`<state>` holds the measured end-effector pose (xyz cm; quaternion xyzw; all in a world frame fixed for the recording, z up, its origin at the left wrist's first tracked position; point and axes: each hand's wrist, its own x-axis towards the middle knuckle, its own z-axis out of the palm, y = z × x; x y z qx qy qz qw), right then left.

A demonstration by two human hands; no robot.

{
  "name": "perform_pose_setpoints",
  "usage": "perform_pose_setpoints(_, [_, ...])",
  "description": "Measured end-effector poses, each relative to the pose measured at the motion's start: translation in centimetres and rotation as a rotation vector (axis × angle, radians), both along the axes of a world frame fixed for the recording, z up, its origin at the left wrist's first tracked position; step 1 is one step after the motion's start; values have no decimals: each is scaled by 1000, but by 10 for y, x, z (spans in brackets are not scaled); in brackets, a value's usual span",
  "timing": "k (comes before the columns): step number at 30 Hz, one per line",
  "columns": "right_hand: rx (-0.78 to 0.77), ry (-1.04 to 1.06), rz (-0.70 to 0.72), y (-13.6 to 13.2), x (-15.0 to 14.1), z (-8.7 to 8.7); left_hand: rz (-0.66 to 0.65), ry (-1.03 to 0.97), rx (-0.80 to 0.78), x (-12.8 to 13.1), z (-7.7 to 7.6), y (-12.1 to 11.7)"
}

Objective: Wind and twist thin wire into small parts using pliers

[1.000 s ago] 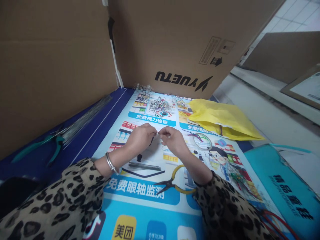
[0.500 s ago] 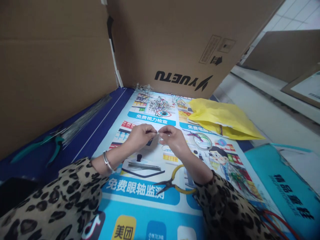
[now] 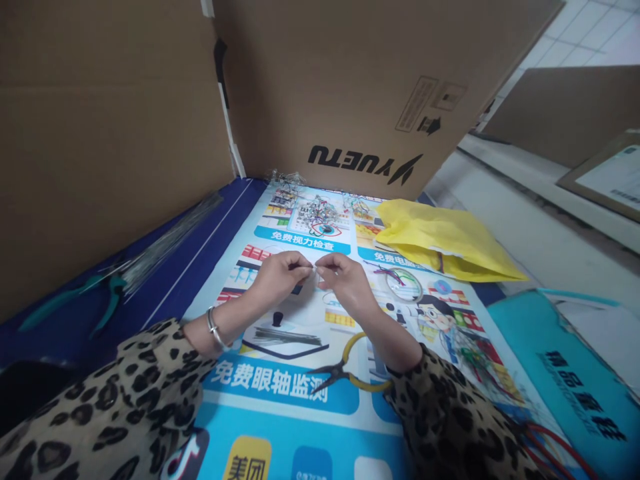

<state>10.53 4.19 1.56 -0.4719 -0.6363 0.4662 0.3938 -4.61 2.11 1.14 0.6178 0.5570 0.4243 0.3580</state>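
Note:
My left hand [image 3: 283, 279] and my right hand [image 3: 345, 280] meet over the middle of the printed sheet [image 3: 300, 427], thumb and forefinger pinched on each. Something tiny and pale shows between the fingertips, too small to name. Below them lies a bundle of thin, straight metal wires [image 3: 287, 335]. Pliers with yellow handles [image 3: 343, 367] rest near my right forearm, their dark jaws pointing left. Right of my right hand sit a clear ring-shaped roll [image 3: 421, 290] and some purple strands [image 3: 387, 271].
Tangled wire pieces [image 3: 320, 212] lie at the back, before an upright cardboard wall [image 3: 310, 80]. On the left are teal-handled pliers [image 3: 113, 301] and long wires [image 3: 170, 243]. At right are a yellow bag [image 3: 445, 233], coloured wires [image 3: 477, 360], a teal box [image 3: 560, 360] and red handles [image 3: 555, 450].
Both hands stay pinched together in nearly the same place, with the fingertips shifted very slightly. The whole view has moved a little; the objects on the sheet lie as before.

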Motion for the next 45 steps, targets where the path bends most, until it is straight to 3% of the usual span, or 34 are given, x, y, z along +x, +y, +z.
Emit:
perform_pose_setpoints(7, [9,-25,33,3,2,-4,13,-73,-8,-1,-6,1])
perform_pose_setpoints(17, [-132,261,-32,0,-5,-12,45,-165,-51,1,-7,1])
perform_pose_setpoints(30, [-168,318,-39,-1,-7,-8,-7,-237,-55,2,-11,1])
perform_pose_setpoints(35, [-167,191,-26,0,-7,-11,-53,-215,-56,2,-8,2])
perform_pose_setpoints(39, [-160,108,36,2,-4,0,-29,-232,-60,1,-8,3])
perform_pose_setpoints(42, [-44,-173,100,3,6,21,-12,-301,-129,-1,-8,3])
perform_pose_setpoints(45, [222,-604,219,-6,25,45,13,-352,-164,-2,-4,3])
